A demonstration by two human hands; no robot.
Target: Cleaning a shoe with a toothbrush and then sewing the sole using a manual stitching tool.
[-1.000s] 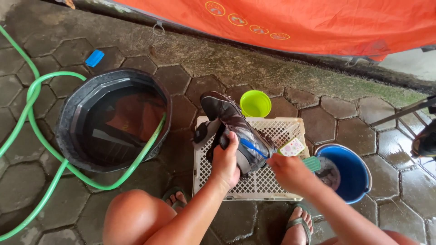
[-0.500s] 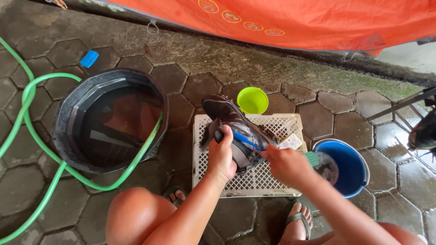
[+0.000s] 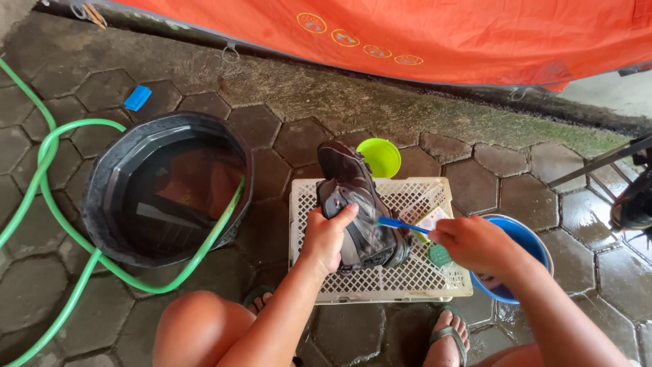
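A dark wet shoe [image 3: 353,197] lies on an upturned white plastic crate [image 3: 407,272]. My left hand [image 3: 327,234] grips the shoe's side and holds it in place. In my right hand [image 3: 475,245] is a blue-handled brush [image 3: 401,225], its tip against the shoe's upper. Both forearms reach in from the bottom of the view, above my bare knee.
A large black tub of water [image 3: 163,187] stands at the left with a green hose [image 3: 75,278] looped into it. A blue bucket [image 3: 526,238] sits under my right hand. A lime bowl [image 3: 380,155], a blue sponge [image 3: 138,98] and an orange tarp [image 3: 441,34] lie beyond.
My right hand has moved the brush in along the shoe, and the shoe has shifted slightly on the crate under my left hand. The view has drifted a little.
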